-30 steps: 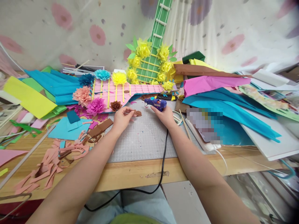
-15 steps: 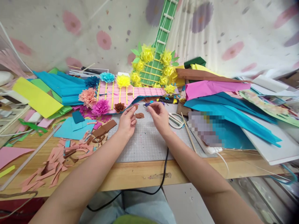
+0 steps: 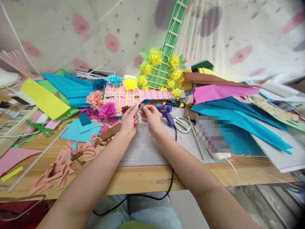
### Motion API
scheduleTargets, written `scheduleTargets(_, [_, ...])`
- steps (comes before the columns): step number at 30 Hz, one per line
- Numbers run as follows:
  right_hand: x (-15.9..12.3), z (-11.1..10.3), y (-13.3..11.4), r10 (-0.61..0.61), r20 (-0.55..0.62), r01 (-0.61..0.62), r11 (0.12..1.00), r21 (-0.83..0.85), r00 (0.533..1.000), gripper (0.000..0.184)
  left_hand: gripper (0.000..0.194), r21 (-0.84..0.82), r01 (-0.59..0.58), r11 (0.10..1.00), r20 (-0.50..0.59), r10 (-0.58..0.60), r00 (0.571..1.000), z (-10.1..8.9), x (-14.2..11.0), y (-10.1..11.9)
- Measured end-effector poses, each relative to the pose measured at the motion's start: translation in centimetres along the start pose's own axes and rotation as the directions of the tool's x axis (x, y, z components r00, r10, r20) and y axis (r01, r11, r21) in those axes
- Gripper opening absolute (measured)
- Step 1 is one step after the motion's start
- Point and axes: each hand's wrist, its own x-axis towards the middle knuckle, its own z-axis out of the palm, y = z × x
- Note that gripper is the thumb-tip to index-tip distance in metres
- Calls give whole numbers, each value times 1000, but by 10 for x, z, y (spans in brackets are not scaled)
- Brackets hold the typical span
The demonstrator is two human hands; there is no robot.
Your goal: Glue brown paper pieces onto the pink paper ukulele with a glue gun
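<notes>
My right hand (image 3: 150, 117) is closed in a pinch on a small brown paper petal (image 3: 142, 107) at its fingertips. Close beside it, my left hand (image 3: 130, 120) has its thumb and fingers pressed together; what it holds, if anything, is hidden. Another brown paper piece (image 3: 144, 119) shows partly behind the right fingers, over the grey cutting mat (image 3: 143, 149). Just beyond the left hand, a brown paper flower (image 3: 125, 108) sits on the pink guitar-shaped craft (image 3: 154, 94). A purple glue gun (image 3: 166, 114) lies right of my right hand.
White-handled scissors (image 3: 182, 124) and a thin wooden stick (image 3: 196, 138) lie on the right. Pink paper scraps (image 3: 63, 165) and folded brown paper (image 3: 109, 132) cover the left. A green guitar-shaped craft (image 3: 166, 54) with yellow flowers stands behind. Blue crepe paper (image 3: 238, 119) spreads at right.
My right hand has moved left and in, close to my left hand, with a brown petal now at its fingertips. The glue gun has come into clear view. The whole view has shifted slightly.
</notes>
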Motion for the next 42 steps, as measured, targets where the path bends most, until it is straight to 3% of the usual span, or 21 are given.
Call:
scheduleTargets(2, [2,-3,-1,3,-14,-3,1000,-12,1000,11,13,112,-94,989,-8,95,995,-4,4,7])
scheduleTargets(4, [4,-8,-1,24,-2,-24,998,-62,1000,13,13,306,-286,908,-20,307,952,-11,10,17])
scheduleTargets(5, [6,-10,-1,46,15,-45,994,-97,999,13,11,438,-409,801,3,453,891,-16,13,23])
scheduleTargets(6, [7,-13,0,72,35,-67,989,-135,997,13,15,582,-521,624,89,588,804,-21,15,29])
scheduleTargets(7, [8,-15,1,94,53,-83,981,-173,994,13,25,709,-575,409,221,645,731,-27,18,34])
scheduleTargets(8, [9,-17,2,108,73,-91,973,-211,991,13,37,783,-591,194,362,631,686,-32,20,38])
scheduleTargets(10, [13,-19,5,110,113,-73,954,-291,987,18,63,810,-570,-137,551,514,658,-42,23,41])
scheduleTargets(11, [15,-20,7,100,131,-50,939,-341,986,22,72,794,-555,-248,602,443,664,-46,25,40])
scheduleTargets(13, [20,-21,9,82,166,3,889,-459,983,27,81,769,-520,-372,636,360,683,-51,28,36])
scheduleTargets(17, [29,-16,13,80,257,100,782,-616,963,32,72,777,-484,-402,623,388,679,-57,35,32])
scheduleTargets(20, [32,-6,16,80,308,140,765,-629,948,33,66,784,-496,-373,619,421,663,-60,40,36])
scheduleTargets(29, [37,10,27,89,268,71,842,-534,959,34,68,811,-489,-322,585,446,677,-66,43,44])
scheduleTargets(42, [35,25,31,204,222,-65,858,-510,953,33,69,828,-476,-296,560,453,693,-67,46,47])
